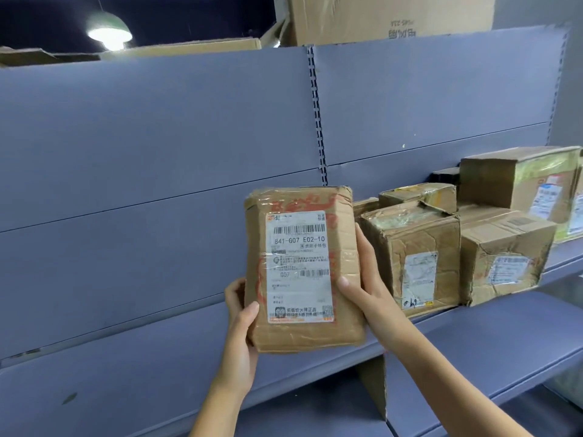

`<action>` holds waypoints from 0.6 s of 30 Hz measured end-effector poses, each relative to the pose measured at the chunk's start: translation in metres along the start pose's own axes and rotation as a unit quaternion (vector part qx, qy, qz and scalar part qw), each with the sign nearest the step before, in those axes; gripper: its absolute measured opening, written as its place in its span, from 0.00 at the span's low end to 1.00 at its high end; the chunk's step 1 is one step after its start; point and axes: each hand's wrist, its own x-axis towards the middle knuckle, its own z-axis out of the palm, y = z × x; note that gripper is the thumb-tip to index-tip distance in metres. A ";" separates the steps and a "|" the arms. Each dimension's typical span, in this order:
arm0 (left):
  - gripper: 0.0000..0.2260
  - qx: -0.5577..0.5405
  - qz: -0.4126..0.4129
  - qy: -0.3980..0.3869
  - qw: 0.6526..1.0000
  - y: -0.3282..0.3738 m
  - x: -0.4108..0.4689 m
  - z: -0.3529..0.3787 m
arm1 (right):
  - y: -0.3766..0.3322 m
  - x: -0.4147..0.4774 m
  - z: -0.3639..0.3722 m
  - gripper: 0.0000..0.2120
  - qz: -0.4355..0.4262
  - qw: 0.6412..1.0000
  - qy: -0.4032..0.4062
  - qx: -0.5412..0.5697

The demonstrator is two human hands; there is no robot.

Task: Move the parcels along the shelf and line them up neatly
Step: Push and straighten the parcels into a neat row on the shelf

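A flat brown cardboard parcel with a white shipping label and red print stands upright in the middle of the view, over the blue-grey shelf. My left hand grips its lower left corner, thumb on the front. My right hand clasps its right edge, thumb on the label side. Just to its right a taped box stands on the shelf, then another labelled box, with smaller parcels behind and a larger box stacked at the far right.
The shelf's slotted upright divides the blue back panel. A cardboard divider sticks up at the shelf joint below the parcel. Big cartons sit on top of the unit, with a lit lamp at top left.
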 end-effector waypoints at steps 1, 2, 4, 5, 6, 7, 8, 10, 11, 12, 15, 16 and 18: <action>0.23 0.001 0.012 -0.003 1.000 0.001 0.002 0.006 | -0.004 0.002 -0.005 0.48 -0.006 1.000 0.003 -0.011; 0.23 0.002 0.023 -0.009 1.000 0.002 0.003 0.012 | -0.009 0.004 -0.010 0.45 -0.010 1.000 0.009 -0.025; 0.24 0.008 0.041 -0.030 0.999 0.004 0.008 0.027 | -0.016 0.008 -0.022 0.39 -0.013 0.998 0.027 -0.061; 0.24 0.013 0.048 -0.041 0.998 0.004 0.011 0.036 | -0.020 0.010 -0.030 0.38 -0.014 0.996 0.036 -0.076; 0.23 0.018 0.054 -0.051 0.997 0.004 0.014 0.044 | -0.023 0.011 -0.038 0.37 -0.014 0.996 0.043 -0.083; 0.24 0.022 0.061 -0.058 0.996 0.003 0.018 0.052 | -0.026 0.013 -0.047 0.36 -0.013 0.995 0.047 -0.083; 0.25 0.024 0.068 -0.064 0.995 0.003 0.023 0.060 | -0.030 0.016 -0.056 0.35 -0.015 0.996 0.049 -0.076; 0.27 0.037 0.083 -0.079 0.993 0.003 0.035 0.076 | -0.034 0.021 -0.073 0.34 -0.019 0.998 0.050 -0.042; 0.27 0.045 0.091 -0.086 0.991 0.004 0.043 0.084 | -0.037 0.024 -0.080 0.34 -0.022 0.998 0.051 -0.028; 0.27 0.050 0.098 -0.093 0.990 0.005 0.051 0.091 | -0.040 0.027 -0.088 0.34 -0.027 0.998 0.054 -0.026; 0.27 0.064 0.116 -0.116 0.984 0.009 0.077 0.113 | -0.052 0.038 -0.113 0.35 -0.044 0.996 0.063 -0.045; 0.27 0.067 0.122 -0.124 0.982 0.009 0.085 0.120 | -0.055 0.042 -0.123 0.35 -0.045 0.995 0.068 -0.051; 0.27 0.072 0.131 -0.142 0.979 0.006 0.102 0.135 | -0.062 0.050 -0.142 0.34 -0.049 0.994 0.078 -0.057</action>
